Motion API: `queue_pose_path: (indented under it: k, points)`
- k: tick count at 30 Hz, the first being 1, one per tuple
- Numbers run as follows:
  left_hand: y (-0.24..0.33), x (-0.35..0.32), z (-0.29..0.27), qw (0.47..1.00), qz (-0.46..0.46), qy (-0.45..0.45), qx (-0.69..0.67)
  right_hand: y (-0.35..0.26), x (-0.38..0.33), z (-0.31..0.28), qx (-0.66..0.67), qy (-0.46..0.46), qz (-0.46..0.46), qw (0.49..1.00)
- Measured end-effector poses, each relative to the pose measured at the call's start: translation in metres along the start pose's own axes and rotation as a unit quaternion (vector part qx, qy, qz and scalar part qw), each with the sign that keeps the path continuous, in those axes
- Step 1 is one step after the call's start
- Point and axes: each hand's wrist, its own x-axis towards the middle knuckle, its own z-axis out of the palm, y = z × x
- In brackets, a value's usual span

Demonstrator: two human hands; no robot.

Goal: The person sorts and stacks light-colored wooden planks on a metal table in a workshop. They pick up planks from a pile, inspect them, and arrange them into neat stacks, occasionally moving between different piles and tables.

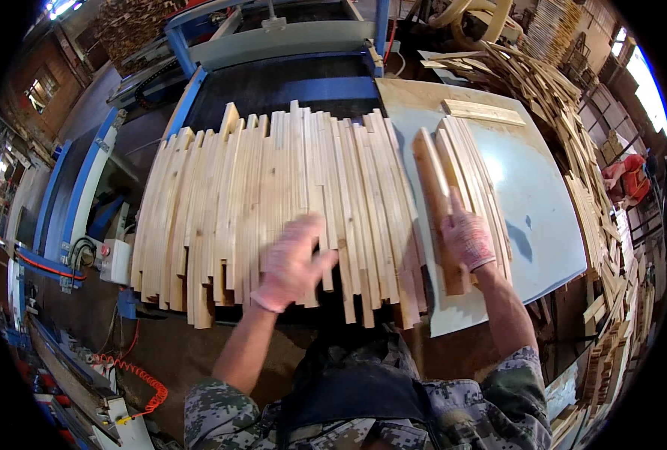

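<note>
A wide row of pale wooden strips (236, 187) lies side by side in front of me, their near ends uneven. My left hand (292, 262), in a thin pinkish work glove and blurred by motion, is over the middle of this row with its thumb and fingers apart. It holds nothing. To the right, a smaller bundle of wooden strips (477, 169) rests on a light sheet-topped table. There my right hand (468, 240), gloved likewise, is closed on a wooden strip (432, 195) at the bundle's left side. Part of that strip is hidden by the hand.
A short board (483, 112) lies across the far part of the light tabletop (547, 217). Behind the row stands a blue-framed machine (281, 45) with a dark belt. Scrap wood (566, 127) piles up at the right. A grey control box (114, 260) and orange coiled hose (150, 382) are at the left.
</note>
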Motion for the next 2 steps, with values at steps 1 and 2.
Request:
queue_pose_path:
  k: [1,2]
  points:
    - [-0.025,-0.022,-0.031,0.996,-0.056,0.036,0.063,-0.013,-0.001,-0.013,0.010,-0.003,0.016,1.000]
    - [-0.049,-0.040,-0.058,0.987,-0.119,0.037,0.103,-0.025,0.004,-0.006,0.021,-0.003,0.005,1.000]
